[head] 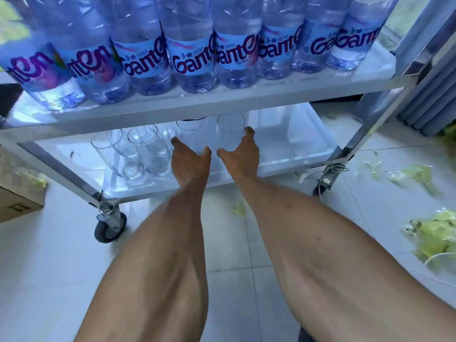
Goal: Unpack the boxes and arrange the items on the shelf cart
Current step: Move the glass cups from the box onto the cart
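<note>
Two clear glasses stand on the cart's lower shelf [283, 154]: the left hand [190, 160] cups one glass [191, 134], the right hand [240, 154] curls round the other [229, 132]. Two more glasses [138, 151] stand just left. Water bottles [192, 58] line the upper shelf [222, 99].

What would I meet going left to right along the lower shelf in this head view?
Two empty glasses standing free, first then second → left hand holding a third glass → right hand holding a fourth glass → bare lower shelf.
</note>
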`<act>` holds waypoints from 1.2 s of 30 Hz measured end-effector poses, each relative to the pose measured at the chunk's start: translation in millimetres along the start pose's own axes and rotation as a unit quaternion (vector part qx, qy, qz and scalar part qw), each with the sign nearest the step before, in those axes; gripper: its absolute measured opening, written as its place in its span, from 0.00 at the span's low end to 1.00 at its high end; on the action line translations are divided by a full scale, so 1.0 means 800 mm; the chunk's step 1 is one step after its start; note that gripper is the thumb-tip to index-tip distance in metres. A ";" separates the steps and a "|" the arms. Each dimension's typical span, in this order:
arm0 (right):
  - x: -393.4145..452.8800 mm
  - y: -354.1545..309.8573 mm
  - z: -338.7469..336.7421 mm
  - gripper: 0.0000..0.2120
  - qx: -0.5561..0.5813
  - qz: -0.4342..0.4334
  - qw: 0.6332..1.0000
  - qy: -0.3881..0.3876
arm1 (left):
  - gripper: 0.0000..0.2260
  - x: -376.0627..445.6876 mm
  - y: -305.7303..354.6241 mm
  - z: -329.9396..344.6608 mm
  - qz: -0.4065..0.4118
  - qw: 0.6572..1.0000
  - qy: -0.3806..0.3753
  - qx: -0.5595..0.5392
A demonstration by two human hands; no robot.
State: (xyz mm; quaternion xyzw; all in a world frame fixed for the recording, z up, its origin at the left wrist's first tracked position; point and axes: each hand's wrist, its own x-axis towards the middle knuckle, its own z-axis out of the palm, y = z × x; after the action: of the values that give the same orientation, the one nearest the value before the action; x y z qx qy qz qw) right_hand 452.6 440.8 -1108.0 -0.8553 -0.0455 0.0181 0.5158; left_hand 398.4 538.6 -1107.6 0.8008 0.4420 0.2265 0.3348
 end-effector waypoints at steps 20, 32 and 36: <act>-0.017 -0.002 0.004 0.39 -0.064 -0.034 0.996 -0.046 | 0.05 -0.025 -0.023 -0.023 -0.023 0.997 0.001 0.075; -0.053 -0.010 0.057 0.39 0.015 -0.056 0.991 -0.120 | 0.20 -0.005 -0.083 -0.066 -0.143 0.982 0.123 0.017; -0.053 -0.013 0.067 0.40 0.003 -0.080 0.988 -0.131 | 0.16 0.003 -0.090 -0.061 -0.106 0.989 0.107 0.000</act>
State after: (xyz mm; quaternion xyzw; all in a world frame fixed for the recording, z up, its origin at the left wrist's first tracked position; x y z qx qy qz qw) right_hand 405.6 489.0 -1124.5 -0.8377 -0.1812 0.0892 0.5074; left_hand 327.6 585.0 -1128.1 0.7205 0.5575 0.2747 0.3077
